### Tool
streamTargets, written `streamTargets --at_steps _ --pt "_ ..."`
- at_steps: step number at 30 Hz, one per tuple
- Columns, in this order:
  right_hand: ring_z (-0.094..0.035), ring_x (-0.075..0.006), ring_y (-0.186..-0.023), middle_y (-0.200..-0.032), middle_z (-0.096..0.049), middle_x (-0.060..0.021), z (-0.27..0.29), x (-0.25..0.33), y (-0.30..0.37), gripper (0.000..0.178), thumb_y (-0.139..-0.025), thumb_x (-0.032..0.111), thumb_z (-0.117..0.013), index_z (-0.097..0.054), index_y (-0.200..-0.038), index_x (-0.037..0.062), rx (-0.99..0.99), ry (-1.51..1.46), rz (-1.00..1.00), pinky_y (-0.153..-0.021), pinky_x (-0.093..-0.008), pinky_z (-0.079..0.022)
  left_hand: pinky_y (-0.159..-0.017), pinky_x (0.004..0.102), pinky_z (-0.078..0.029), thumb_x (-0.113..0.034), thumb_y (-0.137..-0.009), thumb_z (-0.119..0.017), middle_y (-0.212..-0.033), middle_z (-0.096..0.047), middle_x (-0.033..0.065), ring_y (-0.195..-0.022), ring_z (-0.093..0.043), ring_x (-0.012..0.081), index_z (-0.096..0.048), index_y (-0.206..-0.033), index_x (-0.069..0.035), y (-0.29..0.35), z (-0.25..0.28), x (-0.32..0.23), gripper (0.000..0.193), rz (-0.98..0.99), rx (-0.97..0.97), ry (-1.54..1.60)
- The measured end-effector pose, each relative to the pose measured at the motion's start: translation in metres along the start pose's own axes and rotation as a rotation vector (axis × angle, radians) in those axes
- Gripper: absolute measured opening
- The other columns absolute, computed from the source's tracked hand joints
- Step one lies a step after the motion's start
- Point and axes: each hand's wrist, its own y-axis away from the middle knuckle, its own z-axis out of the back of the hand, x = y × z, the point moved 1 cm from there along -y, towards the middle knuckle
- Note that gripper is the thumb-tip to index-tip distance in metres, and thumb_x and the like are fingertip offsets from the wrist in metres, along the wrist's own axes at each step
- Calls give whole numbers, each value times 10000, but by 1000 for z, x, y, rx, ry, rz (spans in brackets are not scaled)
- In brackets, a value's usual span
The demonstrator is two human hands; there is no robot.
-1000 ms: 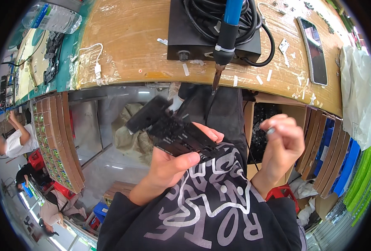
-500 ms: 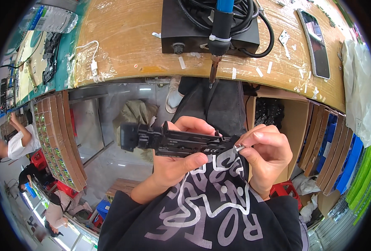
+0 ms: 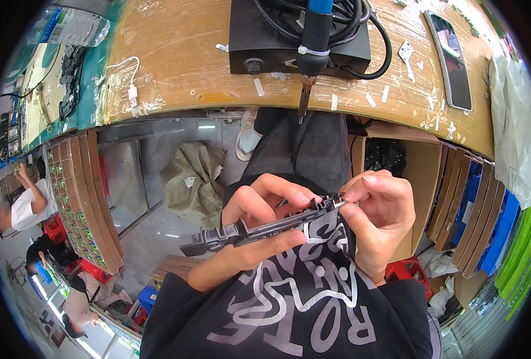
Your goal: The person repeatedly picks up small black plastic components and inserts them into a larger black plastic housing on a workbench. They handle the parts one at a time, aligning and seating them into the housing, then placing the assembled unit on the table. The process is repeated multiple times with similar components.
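Observation:
A long black plastic device housing [image 3: 259,230] lies tilted across my lap, its narrow side turned up. My left hand [image 3: 250,224] grips it along its length, with the thumb on the near side and the fingers on the far side. At its right end my right hand [image 3: 382,215] pinches a small silvery piece [image 3: 339,201] between thumb and forefinger, against the end of the housing. The fingertips partly hide that piece, so its exact kind is unclear.
On the table ahead, a soldering iron [image 3: 313,54] points down over the edge, before a black box [image 3: 241,51] with coiled cable. A phone [image 3: 451,66] lies at right, a white USB cable [image 3: 134,93] at left. Cartons [image 3: 86,197] stand left; a person [image 3: 23,197] sits beyond.
My left hand has rolled the black housing from its broad, printed face onto its narrow side, its left end now lower. My right fingers stay pinched at its right end.

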Motion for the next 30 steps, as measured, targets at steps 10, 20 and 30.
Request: streamTargets --at_steps 10,20,30 --pt "-526 -163 -783 -864 -471 -104 1 -3 -1 391 -656 -166 -576 -459 -1006 -37 19 -81 -121 -702 -269 -438 -875 412 -433 120 -670 -604 -1004 -441 167 -1012 -476 300 -402 -778 -51 0 4 1 286 -32 62 28" --pt "-556 -220 -795 -870 -566 -172 4 -5 -2 106 -728 -32 -574 -560 -832 -46 88 137 -47 -713 -288 -451 -822 319 -412 114 -673 -607 -989 -447 159 -924 -493 217 -436 -813 -45 -1 6 4 272 32 -51 -63" --pt "-586 -237 -771 -829 -595 -155 13 -28 -13 112 -699 -38 -585 -582 -810 -23 262 206 181 -653 -287 -479 -592 163 -393 -159 -819 -453 -784 -502 1 -679 -476 31 -481 -944 -5 -11 7 0 201 838 -148 334"
